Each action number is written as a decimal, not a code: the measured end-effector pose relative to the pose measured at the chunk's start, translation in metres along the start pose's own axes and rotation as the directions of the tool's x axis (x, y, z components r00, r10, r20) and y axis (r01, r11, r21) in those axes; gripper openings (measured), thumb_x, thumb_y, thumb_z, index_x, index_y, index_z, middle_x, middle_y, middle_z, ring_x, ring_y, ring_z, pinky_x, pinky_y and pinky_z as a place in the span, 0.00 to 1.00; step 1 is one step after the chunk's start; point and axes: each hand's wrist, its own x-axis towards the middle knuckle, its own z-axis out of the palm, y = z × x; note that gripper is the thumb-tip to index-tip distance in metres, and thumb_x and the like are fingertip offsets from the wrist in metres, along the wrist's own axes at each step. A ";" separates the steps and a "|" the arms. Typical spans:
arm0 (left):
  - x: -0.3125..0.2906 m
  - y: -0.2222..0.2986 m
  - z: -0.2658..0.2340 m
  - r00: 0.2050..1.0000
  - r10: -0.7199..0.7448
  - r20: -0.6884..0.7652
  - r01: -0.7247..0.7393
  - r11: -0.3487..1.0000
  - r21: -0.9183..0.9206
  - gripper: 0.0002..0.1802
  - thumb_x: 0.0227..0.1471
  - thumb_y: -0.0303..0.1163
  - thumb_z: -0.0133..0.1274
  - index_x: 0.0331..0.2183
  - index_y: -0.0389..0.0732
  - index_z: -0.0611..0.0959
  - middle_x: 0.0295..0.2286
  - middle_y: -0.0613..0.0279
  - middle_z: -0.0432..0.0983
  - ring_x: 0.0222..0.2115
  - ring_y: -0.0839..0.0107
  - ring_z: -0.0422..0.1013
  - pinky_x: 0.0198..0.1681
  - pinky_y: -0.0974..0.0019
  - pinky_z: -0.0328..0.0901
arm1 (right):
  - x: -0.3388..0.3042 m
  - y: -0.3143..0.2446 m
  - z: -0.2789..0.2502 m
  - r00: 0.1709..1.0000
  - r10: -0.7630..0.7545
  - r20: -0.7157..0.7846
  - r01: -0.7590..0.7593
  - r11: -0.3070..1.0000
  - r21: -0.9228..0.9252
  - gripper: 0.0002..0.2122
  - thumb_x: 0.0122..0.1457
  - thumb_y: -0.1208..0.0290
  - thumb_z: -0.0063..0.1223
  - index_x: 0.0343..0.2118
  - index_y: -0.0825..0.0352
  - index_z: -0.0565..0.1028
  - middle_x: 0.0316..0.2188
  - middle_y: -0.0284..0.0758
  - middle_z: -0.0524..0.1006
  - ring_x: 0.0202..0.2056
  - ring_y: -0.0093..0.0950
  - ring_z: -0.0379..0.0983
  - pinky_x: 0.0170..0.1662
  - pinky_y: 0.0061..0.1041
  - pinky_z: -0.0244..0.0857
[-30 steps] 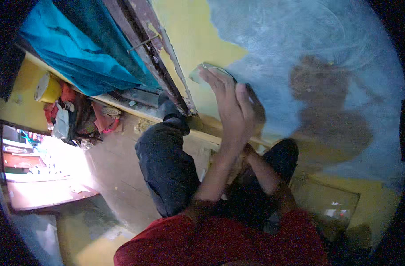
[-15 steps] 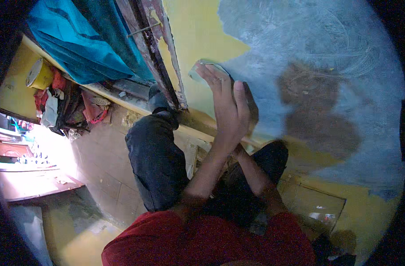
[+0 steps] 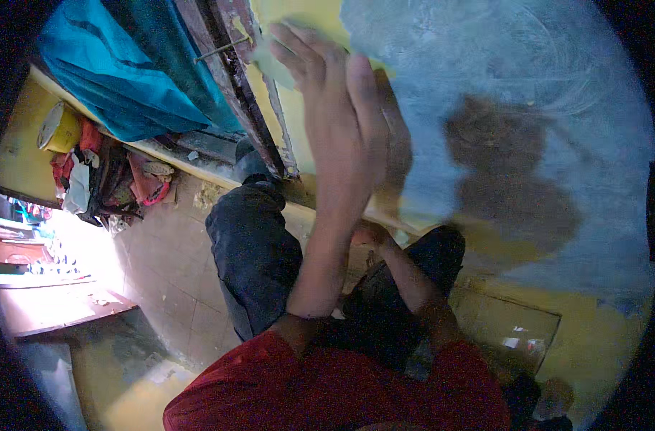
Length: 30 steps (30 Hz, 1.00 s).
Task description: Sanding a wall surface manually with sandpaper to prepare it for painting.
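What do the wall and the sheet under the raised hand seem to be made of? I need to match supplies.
The wall looks like plaster or masonry: matt yellow paint under a chalky grey-blue skim with swirl marks. The sheet under the left hand looks thin, pale and flexible, maybe abrasive paper or cloth; blur leaves that open. The door frame looks like worn painted wood.

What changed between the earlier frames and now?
The raised hand slid its pale sheet up the wall, from the edge of the grey-blue patch onto the yellow paint beside the door frame; the view shifted as well. The sheet stayed pressed flat under the fingers. The other hand stayed low by the knees, and the blue cloth hangs as before.
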 end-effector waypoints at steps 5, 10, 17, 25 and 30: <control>-0.006 -0.004 0.011 0.947 0.264 -0.184 -0.224 0.951 0.213 0.35 0.70 0.40 0.41 0.66 0.24 0.57 0.69 0.26 0.35 0.69 0.23 0.29 0.71 0.37 0.34 | 0.012 -0.012 0.002 1.000 -0.029 0.005 0.029 0.999 0.012 0.22 0.64 0.53 0.58 0.52 0.65 0.75 0.43 0.35 0.79 0.35 0.29 0.72 0.36 0.33 0.66; -0.040 -0.013 0.039 0.982 0.174 -0.068 -0.162 0.974 0.158 0.36 0.69 0.39 0.40 0.67 0.24 0.54 0.70 0.27 0.32 0.69 0.22 0.28 0.70 0.32 0.33 | 0.004 -0.006 -0.001 1.000 -0.028 -0.011 0.028 0.998 0.056 0.22 0.63 0.52 0.58 0.50 0.65 0.76 0.41 0.34 0.79 0.32 0.28 0.72 0.34 0.33 0.66; -0.029 -0.012 0.036 0.975 0.186 -0.118 -0.162 0.968 0.191 0.35 0.72 0.42 0.35 0.67 0.24 0.55 0.70 0.30 0.31 0.69 0.23 0.26 0.70 0.32 0.33 | 0.011 -0.002 0.010 1.000 -0.026 0.009 0.025 0.993 0.112 0.22 0.62 0.50 0.58 0.48 0.65 0.76 0.38 0.33 0.79 0.28 0.28 0.71 0.30 0.32 0.66; -0.024 -0.010 0.036 0.956 0.241 -0.167 -0.212 0.961 0.176 0.35 0.72 0.41 0.34 0.68 0.25 0.53 0.70 0.30 0.33 0.69 0.25 0.27 0.70 0.34 0.32 | 0.023 0.026 0.025 0.995 -0.087 0.041 0.051 0.839 0.542 0.22 0.62 0.48 0.59 0.46 0.64 0.77 0.36 0.32 0.79 0.24 0.27 0.71 0.26 0.32 0.65; -0.039 -0.019 0.043 0.973 0.201 -0.117 -0.176 0.965 0.193 0.36 0.71 0.41 0.37 0.68 0.25 0.52 0.70 0.30 0.32 0.70 0.26 0.27 0.70 0.33 0.32 | 0.025 0.034 0.028 0.997 -0.076 0.031 0.051 0.867 0.495 0.22 0.61 0.48 0.59 0.44 0.64 0.78 0.33 0.32 0.79 0.22 0.27 0.71 0.24 0.31 0.65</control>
